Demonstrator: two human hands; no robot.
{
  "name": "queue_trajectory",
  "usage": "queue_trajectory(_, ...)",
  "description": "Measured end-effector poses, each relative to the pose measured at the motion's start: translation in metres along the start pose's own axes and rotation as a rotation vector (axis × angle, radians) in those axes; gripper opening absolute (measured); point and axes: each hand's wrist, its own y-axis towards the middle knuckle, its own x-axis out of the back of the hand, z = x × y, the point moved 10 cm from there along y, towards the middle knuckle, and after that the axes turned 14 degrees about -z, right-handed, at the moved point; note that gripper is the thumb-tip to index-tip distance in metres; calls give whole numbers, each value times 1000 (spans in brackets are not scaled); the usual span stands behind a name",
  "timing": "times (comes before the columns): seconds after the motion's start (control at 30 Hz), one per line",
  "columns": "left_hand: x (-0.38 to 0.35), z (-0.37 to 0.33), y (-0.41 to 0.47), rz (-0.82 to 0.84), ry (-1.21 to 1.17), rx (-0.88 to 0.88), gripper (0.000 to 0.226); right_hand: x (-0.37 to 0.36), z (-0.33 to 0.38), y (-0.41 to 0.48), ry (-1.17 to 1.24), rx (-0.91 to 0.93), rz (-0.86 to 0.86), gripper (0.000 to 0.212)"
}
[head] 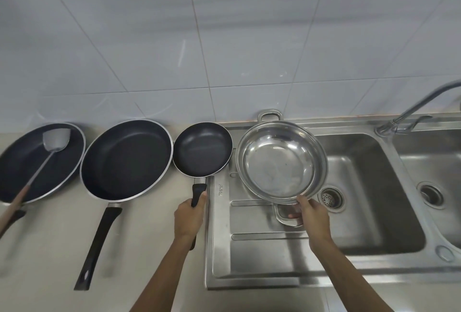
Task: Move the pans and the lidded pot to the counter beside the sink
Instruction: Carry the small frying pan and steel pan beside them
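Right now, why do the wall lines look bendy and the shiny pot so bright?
Head view: the wide-angle lens curves the tile lines; the steel pot mirrors light as glare; the left pan at the edge looks blurred.

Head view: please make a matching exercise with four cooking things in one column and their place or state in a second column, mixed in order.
1. small frying pan
2. steel pot
3. metal spatula
4. large frying pan

A. lies in the leftmost pan
B. handle gripped by the left hand
C. untouched, between two other pans
D. side handle held by the right hand, over the drainboard

Pairs: 1-B, 2-D, 3-A, 4-C
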Motion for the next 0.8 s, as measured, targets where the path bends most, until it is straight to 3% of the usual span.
queue_trajectory(0.33,12,7,-16,1,33,-22,52,-5,11,-10,-133,105,62,35)
queue_trajectory(0.8,24,20,-37,15,64,-48,41,-8,18,-16,-167,20,123,35)
